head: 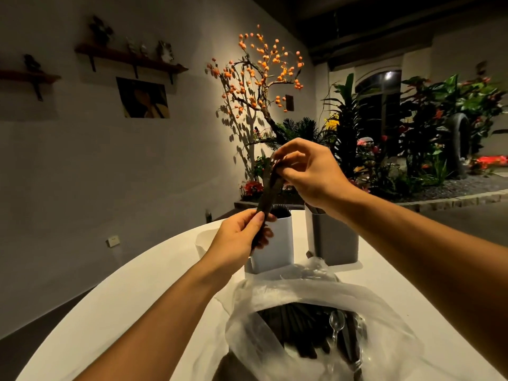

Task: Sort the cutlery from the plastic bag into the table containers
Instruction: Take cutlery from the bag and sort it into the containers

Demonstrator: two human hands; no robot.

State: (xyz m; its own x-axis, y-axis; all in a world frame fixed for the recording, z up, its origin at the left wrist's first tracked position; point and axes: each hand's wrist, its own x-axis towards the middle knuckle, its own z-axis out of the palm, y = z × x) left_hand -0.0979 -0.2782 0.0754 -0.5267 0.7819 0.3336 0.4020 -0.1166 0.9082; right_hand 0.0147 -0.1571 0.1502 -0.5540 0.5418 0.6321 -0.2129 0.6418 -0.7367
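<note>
Dark plastic cutlery bundle (268, 195) is pinched low by left hand (240, 237), top pinched by right hand (308, 171), above white container (272, 240). Risk: pieces slipping loose, landing in grey container (332, 237) or clear plastic bag (316, 303).

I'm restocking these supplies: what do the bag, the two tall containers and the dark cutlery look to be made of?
Bag: thin translucent plastic film, crinkled and glossy. White container and grey container: smooth, matte, opaque walls, probably plastic, possibly coated metal. Dark cutlery held by both hands: matte dark brown or black, likely plastic; blur leaves it open.
</note>
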